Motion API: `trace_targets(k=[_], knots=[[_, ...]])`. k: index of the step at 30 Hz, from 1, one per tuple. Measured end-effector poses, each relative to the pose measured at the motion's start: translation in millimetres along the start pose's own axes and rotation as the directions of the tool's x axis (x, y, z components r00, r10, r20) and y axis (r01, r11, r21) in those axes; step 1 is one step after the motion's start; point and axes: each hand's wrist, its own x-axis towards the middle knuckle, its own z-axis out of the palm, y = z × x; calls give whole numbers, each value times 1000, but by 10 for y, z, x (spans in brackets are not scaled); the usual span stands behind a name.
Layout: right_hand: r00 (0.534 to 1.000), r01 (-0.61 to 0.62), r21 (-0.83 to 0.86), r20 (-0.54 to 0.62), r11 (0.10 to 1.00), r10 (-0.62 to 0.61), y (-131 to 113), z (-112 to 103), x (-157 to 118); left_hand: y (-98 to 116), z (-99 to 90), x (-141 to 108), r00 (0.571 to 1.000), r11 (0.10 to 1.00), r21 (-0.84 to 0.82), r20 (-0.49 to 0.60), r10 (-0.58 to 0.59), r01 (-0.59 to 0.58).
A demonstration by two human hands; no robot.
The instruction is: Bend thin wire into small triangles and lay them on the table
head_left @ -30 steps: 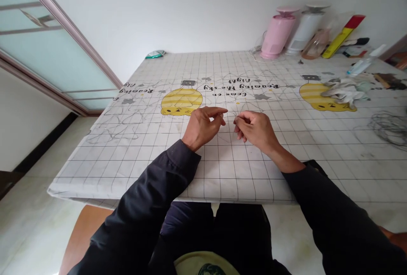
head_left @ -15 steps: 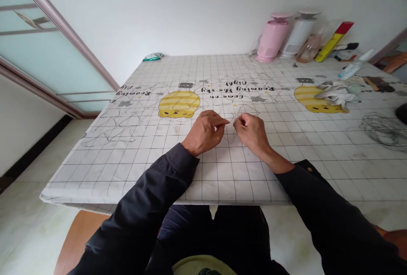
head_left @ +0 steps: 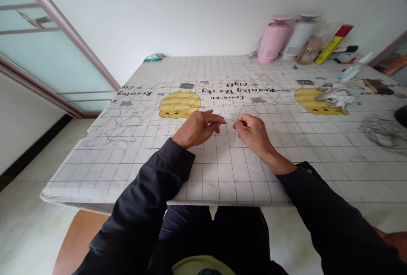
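Note:
Thin grey wire (head_left: pixel 232 143) loops down onto the checked tablecloth between my hands. My right hand (head_left: pixel 252 133) is closed, thumb and forefinger pinched on the wire, whose end is too fine to make out. Just left of it, my left hand (head_left: pixel 199 127) hovers low over the cloth. Its forefinger points toward the right fingertips and its thumb is apart below, with nothing visible gripped. Bent wire pieces (head_left: pixel 117 129) lie spread on the left part of the table, and more fine strands run across the cloth's printed lettering beyond my hands.
At right lies a coil of wire (head_left: pixel 383 133), near a crumpled pair of gloves (head_left: pixel 337 96). Along the wall stand a pink cylinder device (head_left: pixel 273 42), a white one (head_left: pixel 299 40), a bottle (head_left: pixel 308 50) and a yellow-red box (head_left: pixel 333 45). A green packet (head_left: pixel 154 57) sits at the back left corner.
My left hand has drawn slightly left, and its thumb and forefinger have come apart from their pinch. My right hand stays nearly in place, still pinched.

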Motion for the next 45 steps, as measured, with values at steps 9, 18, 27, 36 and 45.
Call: trace_targets(k=[9,18,27,36,45], knots=[[998,59,34,-30,998,-58,29,-13,-8,36,-177,-12,989,985,-95,46,-143,146],[989,69,69,-138,995,-59,45,-58,14,29,-5,5,945,996,48,-324,-52,71],[991,113,52,-79,992,-108,12,2,-46,76,218,27,979,826,535,5,205,-175],[998,63,98,12,993,-65,-32,56,-105,-15,224,-18,983,822,540,91,158,-182],[1000,-5,217,6,976,4,-42,4,-73,66,227,20,978,950,306,-175,117,-59]])
